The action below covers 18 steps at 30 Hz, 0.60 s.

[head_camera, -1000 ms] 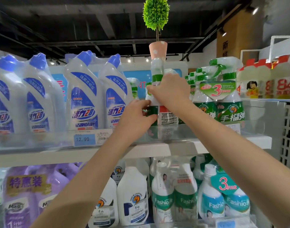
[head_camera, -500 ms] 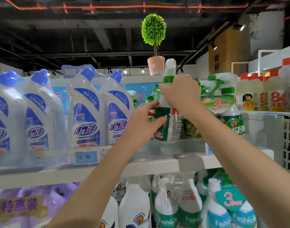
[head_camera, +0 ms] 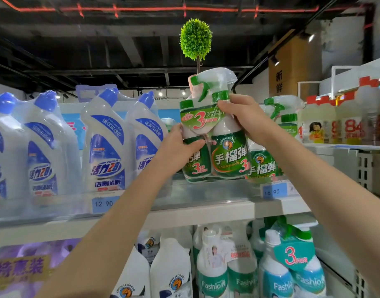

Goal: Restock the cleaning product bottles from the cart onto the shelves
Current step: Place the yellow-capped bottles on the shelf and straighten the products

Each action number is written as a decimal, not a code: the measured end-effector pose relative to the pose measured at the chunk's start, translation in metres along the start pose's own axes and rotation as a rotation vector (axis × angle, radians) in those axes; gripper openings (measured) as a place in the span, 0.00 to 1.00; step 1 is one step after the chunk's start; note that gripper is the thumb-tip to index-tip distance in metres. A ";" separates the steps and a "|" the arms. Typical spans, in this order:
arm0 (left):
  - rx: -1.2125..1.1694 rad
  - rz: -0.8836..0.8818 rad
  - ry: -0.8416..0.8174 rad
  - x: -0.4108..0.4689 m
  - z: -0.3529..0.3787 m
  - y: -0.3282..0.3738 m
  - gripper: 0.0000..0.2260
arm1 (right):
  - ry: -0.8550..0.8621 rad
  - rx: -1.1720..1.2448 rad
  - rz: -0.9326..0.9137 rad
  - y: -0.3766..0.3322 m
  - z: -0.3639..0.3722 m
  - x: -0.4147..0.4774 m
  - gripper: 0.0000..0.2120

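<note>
Artificial ball topiary, green, on thin stem, top centre; pink pot beneath, mostly hidden. Dark ceiling with exposed beams; red pipe running across its top. Brown panel with dark characters, upper right; spotlight at its left edge. Blue price tag "12 90" left of centre; blue price tag "10 90" further right. White slotted crate wall, far right.

Spray-bottle pack sits at the upper shelf between left hand and right hand. Toilet-cleaner bottles stand to its left, second spray pack just right. Lower-shelf bottles stand beneath.
</note>
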<state>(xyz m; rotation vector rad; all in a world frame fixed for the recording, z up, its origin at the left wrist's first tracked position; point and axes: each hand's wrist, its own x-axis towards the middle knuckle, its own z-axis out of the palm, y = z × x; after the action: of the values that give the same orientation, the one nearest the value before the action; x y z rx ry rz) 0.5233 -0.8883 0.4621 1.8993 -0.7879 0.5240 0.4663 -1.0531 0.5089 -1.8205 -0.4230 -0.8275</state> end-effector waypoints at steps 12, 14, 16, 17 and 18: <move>0.122 -0.072 0.047 -0.006 0.025 -0.013 0.23 | -0.012 0.148 0.188 0.023 -0.003 -0.024 0.06; 0.186 -0.058 0.056 -0.007 0.024 -0.011 0.25 | 0.047 0.106 0.193 0.023 -0.001 -0.026 0.10; 0.264 -0.027 0.060 -0.009 0.022 -0.009 0.26 | 0.088 -0.049 0.163 0.023 0.000 -0.026 0.19; 0.288 -0.018 0.067 -0.011 0.022 -0.008 0.26 | 0.104 -0.177 0.146 0.023 0.000 -0.025 0.23; 0.302 -0.012 0.078 -0.013 0.021 -0.007 0.26 | 0.108 -0.299 0.135 0.024 0.001 -0.024 0.27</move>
<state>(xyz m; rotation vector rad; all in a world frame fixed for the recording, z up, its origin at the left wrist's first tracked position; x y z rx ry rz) 0.5200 -0.9015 0.4398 2.1435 -0.6751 0.7393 0.4646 -1.0593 0.4754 -2.0416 -0.1079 -0.9271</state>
